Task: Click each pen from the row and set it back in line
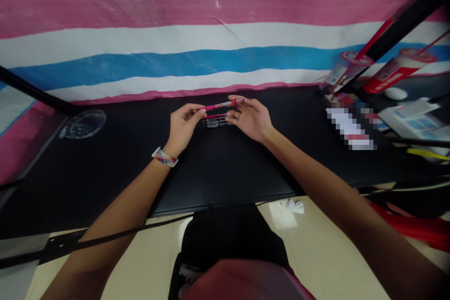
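Observation:
A pink-and-clear pen (223, 104) is held level just above the black table. My left hand (185, 122) pinches its left end between thumb and fingers. At the other end, the fingers of my right hand (253, 119) curve around the pen; its thumb sits lower, near the pens underneath. Several dark and clear pens (215, 122) lie side by side on the table, with a pink one (214, 116) along their far edge. My right hand's fingers partly cover their right ends. A colourful woven band circles my left wrist.
A clear plastic lid (84, 124) lies at the left. Two cups with straws, a tall clear one (346, 72) and a red one (397, 72), stand at the back right. Near them are a white mouse (395, 93) and a white box (415, 117). A striped sheet (197, 63) hangs behind.

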Motion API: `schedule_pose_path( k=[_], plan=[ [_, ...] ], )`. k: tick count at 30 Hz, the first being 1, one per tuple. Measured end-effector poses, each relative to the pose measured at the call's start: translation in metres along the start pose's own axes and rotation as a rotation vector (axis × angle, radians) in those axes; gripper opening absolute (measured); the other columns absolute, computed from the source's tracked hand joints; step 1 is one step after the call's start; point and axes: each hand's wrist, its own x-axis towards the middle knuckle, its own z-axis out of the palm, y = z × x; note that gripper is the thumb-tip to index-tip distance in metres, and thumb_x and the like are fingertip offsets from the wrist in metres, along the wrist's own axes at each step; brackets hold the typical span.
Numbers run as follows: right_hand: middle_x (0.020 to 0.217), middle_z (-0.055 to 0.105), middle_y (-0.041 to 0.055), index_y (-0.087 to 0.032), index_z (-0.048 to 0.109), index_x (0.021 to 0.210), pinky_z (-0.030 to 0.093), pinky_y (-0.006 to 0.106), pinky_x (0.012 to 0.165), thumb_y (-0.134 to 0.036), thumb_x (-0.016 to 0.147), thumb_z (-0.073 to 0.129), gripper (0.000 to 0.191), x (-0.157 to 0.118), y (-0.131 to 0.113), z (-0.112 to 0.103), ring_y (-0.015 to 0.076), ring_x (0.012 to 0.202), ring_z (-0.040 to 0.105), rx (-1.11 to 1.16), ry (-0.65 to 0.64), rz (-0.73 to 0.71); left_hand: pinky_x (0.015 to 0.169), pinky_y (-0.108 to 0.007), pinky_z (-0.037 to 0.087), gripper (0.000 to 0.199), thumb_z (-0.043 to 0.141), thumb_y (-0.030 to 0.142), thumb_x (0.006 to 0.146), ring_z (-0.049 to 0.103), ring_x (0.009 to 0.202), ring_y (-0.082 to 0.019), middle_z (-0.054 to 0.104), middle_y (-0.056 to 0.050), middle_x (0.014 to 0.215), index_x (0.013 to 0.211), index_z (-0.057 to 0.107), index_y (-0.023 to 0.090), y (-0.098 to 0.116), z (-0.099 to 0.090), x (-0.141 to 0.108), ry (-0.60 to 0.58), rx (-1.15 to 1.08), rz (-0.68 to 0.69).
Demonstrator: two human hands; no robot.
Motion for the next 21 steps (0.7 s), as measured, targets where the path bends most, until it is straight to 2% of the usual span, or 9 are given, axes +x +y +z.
schedule_pose_path(
  k=[4,8,13,21],
  plan=[
    [0.112,0.081,0.0081,-0.024,0.082,0.118,0.063,0.046,0.097,-0.045,0.093,0.067,0.036,-0.0011,-0.0015,0.0007,0.0254,0.097,0.069,0.017,-0.035,0.069,0.091,-0.036,0.064,0.016,0.088,0.036,0.093,0.079,0.087,-0.019,0.085,-0.004,0.091,0.101,0.087,0.023,0.0007,0.0008,-0.0013,0.010,0.010,-0.016],
    [0.108,0.080,0.0088,-0.023,0.081,0.116,0.062,0.046,0.099,-0.042,0.092,0.067,0.033,-0.0023,-0.0019,0.0024,0.0246,0.094,0.068,0.020,-0.014,0.078,0.091,-0.036,0.064,0.014,0.088,0.036,0.093,0.078,0.087,-0.020,0.085,-0.004,0.091,0.100,0.087,0.024,0.0002,0.0002,-0.0015,0.008,0.022,-0.019],
    [0.112,0.080,0.0097,-0.022,0.080,0.120,0.062,0.046,0.099,-0.049,0.093,0.067,0.040,-0.0029,-0.0050,0.0035,0.0249,0.096,0.068,0.040,-0.030,0.076,0.090,-0.035,0.063,0.017,0.089,0.039,0.093,0.078,0.086,-0.018,0.085,-0.004,0.091,0.102,0.087,0.023,0.0013,0.0009,-0.0011,0.004,0.010,-0.020],
    [0.103,0.076,0.0080,-0.024,0.081,0.118,0.060,0.042,0.091,-0.043,0.092,0.067,0.035,-0.0033,-0.0022,0.0052,0.0223,0.086,0.059,0.024,0.020,0.065,0.092,-0.036,0.064,0.019,0.089,0.040,0.093,0.079,0.088,-0.020,0.085,-0.005,0.093,0.102,0.087,0.023,0.0013,0.0016,-0.0031,0.005,0.029,-0.022]
  ],
)
